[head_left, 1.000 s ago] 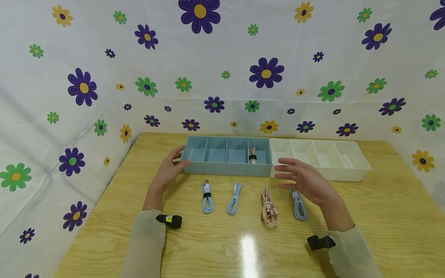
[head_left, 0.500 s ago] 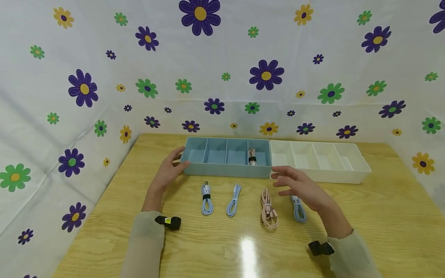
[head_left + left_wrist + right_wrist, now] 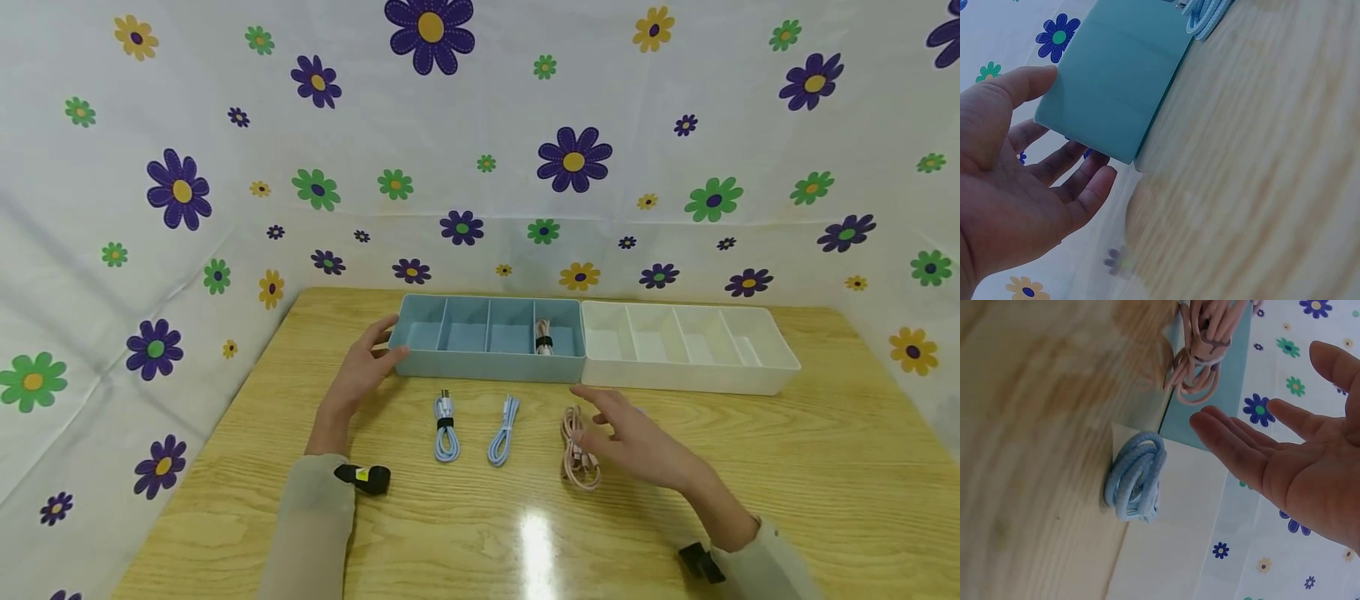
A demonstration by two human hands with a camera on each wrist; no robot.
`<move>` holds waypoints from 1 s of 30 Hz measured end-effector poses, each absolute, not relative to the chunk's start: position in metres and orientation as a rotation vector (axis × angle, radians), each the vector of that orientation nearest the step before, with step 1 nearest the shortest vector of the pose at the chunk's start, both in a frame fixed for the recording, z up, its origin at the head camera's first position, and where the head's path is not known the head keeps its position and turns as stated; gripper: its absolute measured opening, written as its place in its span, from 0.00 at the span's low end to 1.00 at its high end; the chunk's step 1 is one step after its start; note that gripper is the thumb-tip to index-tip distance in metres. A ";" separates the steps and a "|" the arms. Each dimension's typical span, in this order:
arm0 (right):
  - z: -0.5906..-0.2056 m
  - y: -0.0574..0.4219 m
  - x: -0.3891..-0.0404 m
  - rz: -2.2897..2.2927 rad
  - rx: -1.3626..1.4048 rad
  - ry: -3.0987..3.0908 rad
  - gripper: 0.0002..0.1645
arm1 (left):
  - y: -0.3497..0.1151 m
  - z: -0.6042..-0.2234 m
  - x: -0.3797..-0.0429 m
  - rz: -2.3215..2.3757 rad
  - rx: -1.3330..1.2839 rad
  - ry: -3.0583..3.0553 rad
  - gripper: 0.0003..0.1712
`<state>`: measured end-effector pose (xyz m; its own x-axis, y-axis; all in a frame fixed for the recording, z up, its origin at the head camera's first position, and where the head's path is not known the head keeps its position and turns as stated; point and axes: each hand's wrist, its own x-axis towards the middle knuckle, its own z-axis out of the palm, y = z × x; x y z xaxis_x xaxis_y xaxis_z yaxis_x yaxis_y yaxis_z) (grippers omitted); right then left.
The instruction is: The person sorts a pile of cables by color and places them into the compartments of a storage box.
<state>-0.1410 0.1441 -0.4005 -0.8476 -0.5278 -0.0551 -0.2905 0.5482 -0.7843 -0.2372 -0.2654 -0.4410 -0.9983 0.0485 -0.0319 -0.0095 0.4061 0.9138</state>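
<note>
My left hand (image 3: 358,375) touches the left end of a pale blue divided box (image 3: 487,367), fingers loosely spread. In the left wrist view the thumb lies at the box's edge and the fingertips lie along its end. Over the table, my right hand (image 3: 645,442) reaches with extended fingers above a bundled pink charging cable (image 3: 573,458) and holds nothing. A bundled blue cable (image 3: 1138,478) lies below this hand, mostly hidden by it in the head view. Further left lie a blue cable with a black strap (image 3: 446,433) and a thin blue cable (image 3: 504,429).
A white divided box (image 3: 690,375) adjoins the blue one on its right. Inside the blue box's rightmost compartment is a pink cable with a black strap (image 3: 543,337). Flower-patterned cloth (image 3: 480,108) hangs behind the wooden table (image 3: 450,533).
My right hand has come down and nearer from in front of the white box, turning its back upward over the pink cable. The left hand stays at the blue box.
</note>
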 end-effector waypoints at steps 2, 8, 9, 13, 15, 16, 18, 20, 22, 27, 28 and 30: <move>-0.403 0.143 -0.139 -1.178 -0.691 2.510 0.37 | -0.265 -0.441 -0.238 1.681 0.041 2.593 0.38; -0.409 0.141 -0.134 -1.159 -0.675 2.513 0.38 | -0.263 -0.439 -0.237 1.665 0.030 2.598 0.38; -0.410 0.140 -0.134 -1.156 -0.672 2.511 0.38 | -0.263 -0.438 -0.237 1.663 0.029 2.598 0.38; -0.410 0.139 -0.133 -1.149 -0.678 2.493 0.38 | -0.263 -0.438 -0.237 1.670 0.038 2.594 0.38; -0.410 0.139 -0.132 -1.132 -0.694 2.494 0.38 | -0.264 -0.438 -0.237 1.676 0.047 2.591 0.38; -0.410 0.138 -0.132 -1.124 -0.696 2.496 0.38 | -0.264 -0.439 -0.237 1.679 0.050 2.590 0.38; -0.410 0.138 -0.132 -1.101 -0.695 2.503 0.38 | -0.265 -0.439 -0.237 1.679 0.055 2.589 0.38; -0.410 0.139 -0.132 -1.080 -0.707 2.507 0.38 | -0.265 -0.439 -0.237 1.675 0.053 2.588 0.38; -0.409 0.139 -0.131 -1.065 -0.713 2.511 0.38 | -0.265 -0.439 -0.237 1.675 0.049 2.588 0.38; -0.408 0.138 -0.131 -1.056 -0.716 2.502 0.39 | -0.265 -0.439 -0.236 1.689 0.050 2.576 0.38; -0.408 0.138 -0.131 -1.055 -0.716 2.498 0.39 | -0.265 -0.439 -0.236 1.694 0.051 2.571 0.38; -0.408 0.138 -0.131 -1.049 -0.715 2.491 0.40 | -0.265 -0.439 -0.236 1.693 0.052 2.570 0.38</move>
